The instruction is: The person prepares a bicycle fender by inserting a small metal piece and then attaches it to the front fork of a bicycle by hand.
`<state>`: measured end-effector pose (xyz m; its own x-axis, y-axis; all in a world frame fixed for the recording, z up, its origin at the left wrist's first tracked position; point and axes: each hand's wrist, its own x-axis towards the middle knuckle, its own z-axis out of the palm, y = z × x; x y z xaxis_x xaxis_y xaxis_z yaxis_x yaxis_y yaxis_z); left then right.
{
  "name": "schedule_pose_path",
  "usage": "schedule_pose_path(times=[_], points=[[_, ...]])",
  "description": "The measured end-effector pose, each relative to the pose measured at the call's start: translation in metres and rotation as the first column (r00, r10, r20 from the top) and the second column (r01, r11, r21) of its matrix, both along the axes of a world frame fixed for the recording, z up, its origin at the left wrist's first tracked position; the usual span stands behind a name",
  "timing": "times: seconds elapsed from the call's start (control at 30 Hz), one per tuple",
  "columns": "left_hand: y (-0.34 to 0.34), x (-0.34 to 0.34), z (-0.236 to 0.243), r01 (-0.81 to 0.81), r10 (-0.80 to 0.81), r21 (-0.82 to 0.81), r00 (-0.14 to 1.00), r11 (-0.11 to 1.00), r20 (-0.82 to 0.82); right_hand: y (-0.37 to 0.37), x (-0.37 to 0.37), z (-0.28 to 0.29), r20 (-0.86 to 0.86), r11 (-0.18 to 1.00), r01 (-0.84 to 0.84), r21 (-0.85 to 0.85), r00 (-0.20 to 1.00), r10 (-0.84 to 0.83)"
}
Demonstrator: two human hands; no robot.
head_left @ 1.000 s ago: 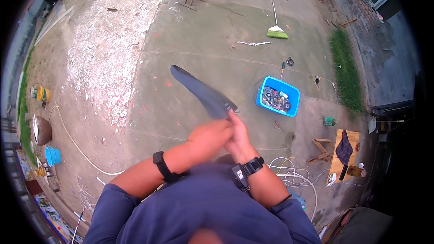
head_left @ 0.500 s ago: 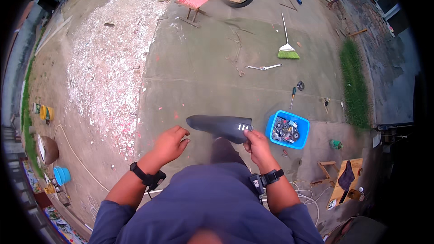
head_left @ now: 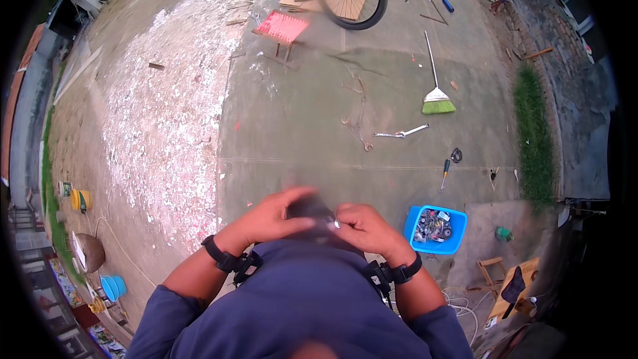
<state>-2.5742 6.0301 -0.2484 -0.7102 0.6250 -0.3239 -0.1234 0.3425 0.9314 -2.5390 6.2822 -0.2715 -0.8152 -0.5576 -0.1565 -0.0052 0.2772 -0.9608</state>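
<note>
We have two bare hands at work over one dark mudguard [head_left: 311, 211], which sits between them, just in front of our shirt [head_left: 299, 279] and blurred. Our right hand [head_left: 367, 226] pinches its right end between thumb and bent fingers. Our left hand [head_left: 266, 221] curves about its other end, thumb and fingers apart; we cannot tell whether it grips. Each wrist wears one black strap [head_left: 212, 251].

To our right stands one blue tub [head_left: 413, 221], filled with a jumble of small metal parts [head_left: 432, 226], grey and black, too mixed for us to count. Beyond it lie one screwdriver [head_left: 445, 171], one black ring [head_left: 456, 155] and one green-bristled broom [head_left: 438, 102]. Ahead we see one red-topped stool [head_left: 282, 26] and one bicycle wheel [head_left: 352, 25].

At our left are one yellow bucket [head_left: 81, 200], one light blue bucket [head_left: 113, 287] and one round brown pot [head_left: 90, 251] between them; what those three hold, we cannot make out.
</note>
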Motion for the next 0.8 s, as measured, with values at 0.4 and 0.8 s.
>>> schedule_pose_path(times=[0.4, 0.8], points=[[-0.100, -0.270, -0.001, -0.206, 0.125, 0.342, 0.961, 0.917, 0.245, -0.114, -0.261, 0.023, 0.028, 0.882, 0.436, -0.179, 0.898, -0.439], [-0.153, -0.511, 0.004, -0.361, 0.307, 0.231, 0.921, 0.904, 0.238, -0.161, -0.547, 0.007, 0.097, 0.935, 0.288, -0.205, 0.957, -0.274]])
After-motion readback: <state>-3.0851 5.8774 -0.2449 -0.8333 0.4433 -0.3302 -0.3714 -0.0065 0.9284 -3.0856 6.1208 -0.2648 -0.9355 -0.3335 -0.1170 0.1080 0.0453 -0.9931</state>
